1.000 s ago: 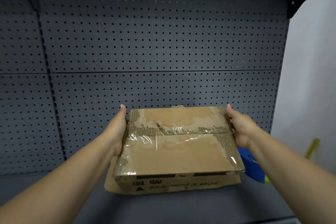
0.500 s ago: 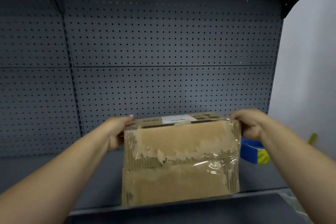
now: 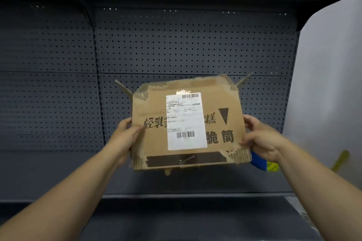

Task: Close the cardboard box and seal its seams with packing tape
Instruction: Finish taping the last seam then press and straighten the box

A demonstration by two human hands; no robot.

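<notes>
Cardboard box is held at the centre of the frame, above the grey shelf, its white label facing the camera; the left hand clasps its left edge, fingers curled around it; the right hand likewise grips the right edge; flaps stick out at its upper corners.

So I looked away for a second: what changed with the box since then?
The cardboard box was tipped over: its taped face no longer shows, and the face with the shipping label now faces the camera. Left hand and right hand still grip its sides. The blue object stays behind it.
</notes>
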